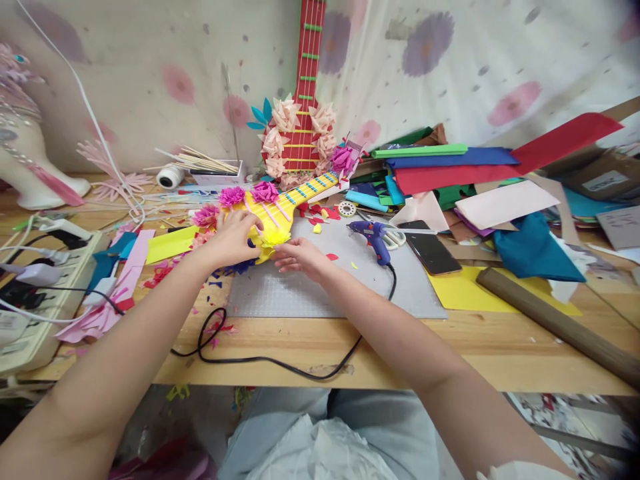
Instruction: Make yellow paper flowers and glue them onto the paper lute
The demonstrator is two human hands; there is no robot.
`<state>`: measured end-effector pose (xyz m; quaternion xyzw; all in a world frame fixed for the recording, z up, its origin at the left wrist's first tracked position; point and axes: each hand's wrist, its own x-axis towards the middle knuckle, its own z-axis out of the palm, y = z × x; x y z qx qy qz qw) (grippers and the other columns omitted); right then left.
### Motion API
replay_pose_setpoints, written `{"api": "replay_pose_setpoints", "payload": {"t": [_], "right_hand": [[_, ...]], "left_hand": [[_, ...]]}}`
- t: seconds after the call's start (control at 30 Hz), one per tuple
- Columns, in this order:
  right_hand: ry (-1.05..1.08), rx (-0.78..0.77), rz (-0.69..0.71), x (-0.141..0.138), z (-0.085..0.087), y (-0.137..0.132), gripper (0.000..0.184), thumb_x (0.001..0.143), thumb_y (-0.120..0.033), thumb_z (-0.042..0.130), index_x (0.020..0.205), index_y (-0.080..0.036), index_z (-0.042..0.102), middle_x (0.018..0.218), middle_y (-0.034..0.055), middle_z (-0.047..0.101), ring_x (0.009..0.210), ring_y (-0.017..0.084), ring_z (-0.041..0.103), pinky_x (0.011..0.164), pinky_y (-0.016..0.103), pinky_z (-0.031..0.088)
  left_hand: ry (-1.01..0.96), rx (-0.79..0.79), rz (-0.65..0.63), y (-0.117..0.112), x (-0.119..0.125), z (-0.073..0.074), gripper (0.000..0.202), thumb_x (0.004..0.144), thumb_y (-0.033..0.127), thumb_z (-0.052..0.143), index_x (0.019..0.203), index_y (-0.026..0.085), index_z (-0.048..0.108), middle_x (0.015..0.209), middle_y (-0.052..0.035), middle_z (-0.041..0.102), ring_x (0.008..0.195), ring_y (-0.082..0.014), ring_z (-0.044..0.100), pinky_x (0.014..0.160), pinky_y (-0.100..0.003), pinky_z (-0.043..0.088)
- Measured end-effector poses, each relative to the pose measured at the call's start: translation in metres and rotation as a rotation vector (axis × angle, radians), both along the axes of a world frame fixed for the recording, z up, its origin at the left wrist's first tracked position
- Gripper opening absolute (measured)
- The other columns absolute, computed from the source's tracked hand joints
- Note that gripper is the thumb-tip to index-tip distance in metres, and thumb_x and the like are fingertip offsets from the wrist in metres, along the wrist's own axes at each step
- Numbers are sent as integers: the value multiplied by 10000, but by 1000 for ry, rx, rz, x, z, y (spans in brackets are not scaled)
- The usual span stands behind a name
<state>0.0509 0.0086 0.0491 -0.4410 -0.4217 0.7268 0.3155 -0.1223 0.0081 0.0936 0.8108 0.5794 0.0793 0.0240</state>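
Observation:
A yellow paper guitar (274, 217) with blue and pink strips lies on the table, its neck pointing to the back right. Purple and pink paper flowers (233, 195) line its body, and a dark blue flower (244, 267) is at its near edge. My left hand (230, 235) curls over the body, thumb and fingers around the left side of a yellow paper flower (275, 235). From the right, my right hand (300, 257) has thumb and forefinger closed at the flower's lower edge, the other fingers loosely bent. The fingertips are partly hidden.
A blue glue gun (373, 239) lies on the grey cutting mat (320, 300), its black cord (280, 362) looping along the table front. Right are a phone (431, 248), cardboard tube (545, 317) and stacked papers. A red paper guitar (301, 143) stands behind; a power strip (55, 327) is left.

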Motion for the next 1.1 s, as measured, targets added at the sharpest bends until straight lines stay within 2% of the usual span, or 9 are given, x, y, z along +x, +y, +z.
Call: {"api": "replay_pose_setpoints", "payload": {"t": [0.17, 0.33, 0.5, 0.67, 0.77, 0.93, 1.1], "right_hand": [[-47, -18, -138, -12, 2, -1, 206, 724, -31, 605, 774, -159, 451, 553, -8, 605, 475, 93, 575, 466, 208, 519], [-88, -22, -186, -17, 1, -2, 387, 687, -16, 636, 875, -197, 351, 557, -34, 597, 480, 114, 587, 439, 228, 517], [-96, -14, -202, -21, -2, -3, 408, 701, -31, 629, 892, -206, 315, 579, -38, 595, 483, 119, 596, 423, 225, 509], [-113, 25, -222, -26, -4, -2, 429, 686, -26, 632, 874, -212, 294, 617, -38, 592, 509, 121, 607, 412, 223, 509], [-103, 30, -246, -29, -5, -1, 434, 687, -24, 626, 891, -209, 291, 643, -35, 595, 510, 116, 607, 406, 216, 508], [-107, 27, -273, -31, -6, -2, 436, 697, -32, 620, 945, -198, 303, 646, -45, 598, 501, 107, 610, 401, 197, 499], [-225, 116, -268, -30, -9, -1, 439, 667, -130, 688, 918, -202, 334, 663, -43, 595, 509, 98, 609, 332, 149, 377]], "left_hand": [[-15, 56, -29, 5, 9, -6, 276, 658, 256, 592, 914, 205, 503, 1046, -72, 523, 1105, -271, 437, 991, -461, 278], [-70, 116, -35, 8, 8, -11, 192, 674, 249, 584, 848, 210, 514, 1009, -62, 544, 1085, -261, 452, 995, -453, 270], [-102, 130, -89, 7, -1, -14, 135, 693, 268, 563, 808, 207, 531, 985, -53, 546, 1055, -245, 465, 969, -427, 300], [-68, 137, -129, 4, -5, -10, 131, 686, 264, 546, 804, 208, 539, 985, -45, 539, 1040, -242, 467, 991, -441, 272], [-37, 110, -115, 2, -5, -8, 191, 658, 250, 555, 842, 206, 526, 996, -54, 530, 1054, -252, 458, 996, -447, 268], [-12, 84, -112, -1, 1, -13, 414, 627, 307, 611, 1000, 189, 474, 1103, -103, 492, 1127, -292, 414, 1002, -479, 260], [-7, 117, -91, 1, 7, -17, 504, 631, 312, 622, 1086, 196, 439, 1197, -126, 457, 1202, -303, 371, 1060, -517, 156]]}}
